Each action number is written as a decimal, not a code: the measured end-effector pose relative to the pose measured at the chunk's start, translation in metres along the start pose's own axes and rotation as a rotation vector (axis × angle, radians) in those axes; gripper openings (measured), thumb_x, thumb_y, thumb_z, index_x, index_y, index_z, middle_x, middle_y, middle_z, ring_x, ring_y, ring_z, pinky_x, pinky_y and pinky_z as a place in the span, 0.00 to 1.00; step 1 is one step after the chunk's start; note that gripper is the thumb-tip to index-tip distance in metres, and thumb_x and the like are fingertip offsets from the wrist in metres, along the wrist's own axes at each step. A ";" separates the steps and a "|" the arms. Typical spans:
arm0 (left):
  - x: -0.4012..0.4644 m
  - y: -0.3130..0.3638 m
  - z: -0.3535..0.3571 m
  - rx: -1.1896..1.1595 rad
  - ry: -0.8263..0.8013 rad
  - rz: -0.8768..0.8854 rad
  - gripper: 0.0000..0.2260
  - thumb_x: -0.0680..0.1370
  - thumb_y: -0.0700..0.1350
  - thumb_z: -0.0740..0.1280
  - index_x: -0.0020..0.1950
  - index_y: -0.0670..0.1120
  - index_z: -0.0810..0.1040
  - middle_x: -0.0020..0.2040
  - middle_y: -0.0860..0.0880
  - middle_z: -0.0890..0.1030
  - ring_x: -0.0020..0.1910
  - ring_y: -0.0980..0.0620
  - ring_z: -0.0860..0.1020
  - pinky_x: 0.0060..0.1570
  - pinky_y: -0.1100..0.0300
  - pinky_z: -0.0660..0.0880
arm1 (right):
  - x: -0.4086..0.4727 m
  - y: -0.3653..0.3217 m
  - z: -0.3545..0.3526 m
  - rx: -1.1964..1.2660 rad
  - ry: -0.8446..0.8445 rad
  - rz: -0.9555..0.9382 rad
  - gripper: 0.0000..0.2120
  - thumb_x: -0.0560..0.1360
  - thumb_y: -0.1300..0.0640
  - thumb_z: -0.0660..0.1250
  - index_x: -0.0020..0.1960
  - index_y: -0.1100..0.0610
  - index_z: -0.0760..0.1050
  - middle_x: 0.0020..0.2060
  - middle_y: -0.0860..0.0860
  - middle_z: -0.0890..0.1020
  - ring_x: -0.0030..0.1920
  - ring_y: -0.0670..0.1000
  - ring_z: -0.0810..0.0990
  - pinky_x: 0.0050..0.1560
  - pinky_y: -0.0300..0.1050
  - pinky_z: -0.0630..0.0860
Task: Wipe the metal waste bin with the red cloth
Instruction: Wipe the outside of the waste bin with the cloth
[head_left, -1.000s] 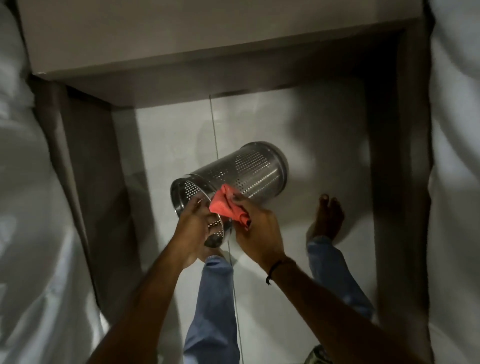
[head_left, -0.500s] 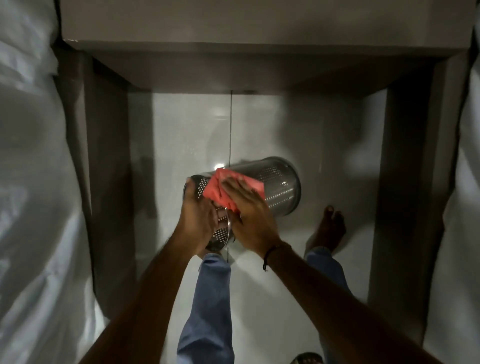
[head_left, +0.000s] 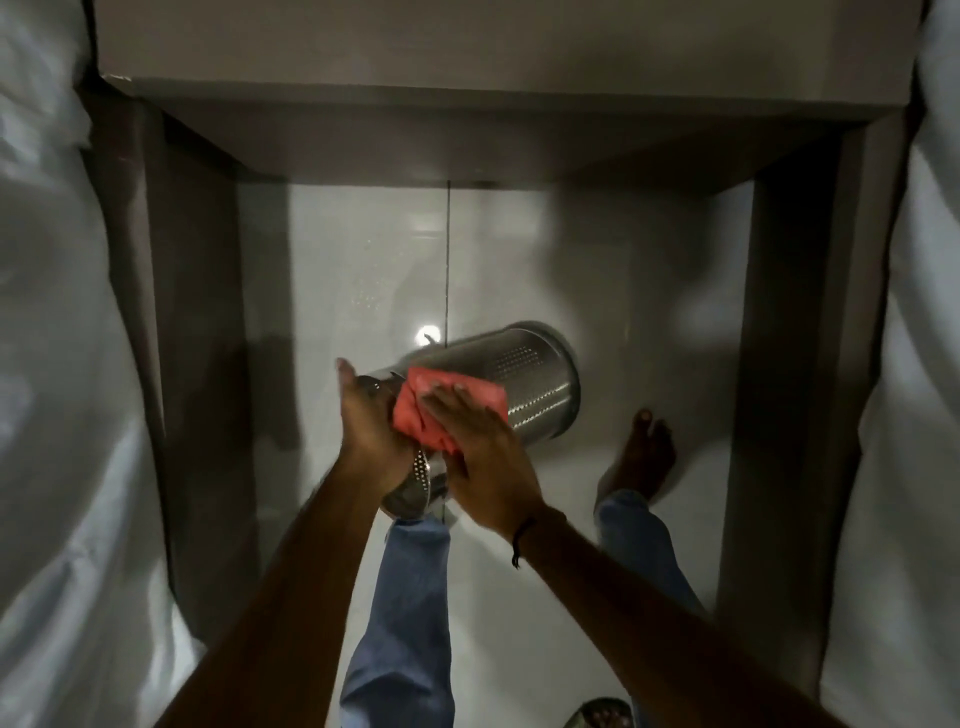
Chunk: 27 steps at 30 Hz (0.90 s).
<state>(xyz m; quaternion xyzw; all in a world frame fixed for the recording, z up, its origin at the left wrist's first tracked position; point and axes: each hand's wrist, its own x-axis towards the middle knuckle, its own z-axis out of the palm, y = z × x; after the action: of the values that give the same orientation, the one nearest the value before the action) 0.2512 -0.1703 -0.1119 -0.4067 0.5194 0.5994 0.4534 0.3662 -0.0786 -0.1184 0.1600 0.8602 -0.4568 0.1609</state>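
Observation:
A shiny perforated metal waste bin (head_left: 524, 384) is held on its side in mid-air above the floor, its closed base pointing away to the right. My left hand (head_left: 371, 426) grips its open rim at the near end. My right hand (head_left: 478, 447) lies flat on the red cloth (head_left: 447, 410), pressing it against the bin's upper side near the rim. Part of the rim shows below my hands; the rest of the opening is hidden behind them.
Glossy white floor tiles (head_left: 363, 291) lie below. Dark wooden bed frames (head_left: 197, 322) flank a narrow aisle, with white bedding (head_left: 62, 364) on both sides. A grey ledge (head_left: 467, 62) closes the far end. My bare foot (head_left: 644, 457) and jeans legs stand underneath.
My right hand has slid the red cloth from the rim up onto the bin's side and flattened over it. The bin has been turned slightly, and my view has shifted forward.

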 end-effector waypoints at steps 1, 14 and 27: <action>0.000 0.003 0.001 -0.068 0.027 0.004 0.40 0.77 0.73 0.44 0.64 0.45 0.80 0.60 0.38 0.84 0.60 0.39 0.83 0.50 0.45 0.80 | -0.010 0.001 0.005 -0.013 -0.028 -0.013 0.30 0.82 0.63 0.62 0.81 0.55 0.56 0.81 0.53 0.58 0.82 0.55 0.50 0.79 0.65 0.57; -0.003 0.000 -0.001 -0.126 -0.011 0.002 0.40 0.79 0.71 0.43 0.77 0.45 0.68 0.74 0.38 0.74 0.74 0.36 0.72 0.77 0.40 0.62 | -0.021 0.006 0.000 -0.077 -0.073 -0.030 0.28 0.81 0.52 0.49 0.80 0.57 0.56 0.81 0.56 0.59 0.82 0.60 0.51 0.79 0.69 0.54; 0.006 0.008 0.004 0.085 -0.125 0.044 0.41 0.78 0.72 0.40 0.79 0.47 0.67 0.75 0.39 0.73 0.73 0.37 0.73 0.74 0.38 0.65 | -0.023 0.012 -0.003 -0.112 -0.034 -0.048 0.29 0.82 0.63 0.59 0.80 0.56 0.54 0.82 0.54 0.56 0.82 0.59 0.49 0.79 0.68 0.53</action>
<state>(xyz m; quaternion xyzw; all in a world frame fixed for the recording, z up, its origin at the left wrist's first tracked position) 0.2422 -0.1663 -0.1149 -0.3374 0.5240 0.6106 0.4885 0.3910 -0.0730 -0.1161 0.1223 0.8850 -0.4144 0.1733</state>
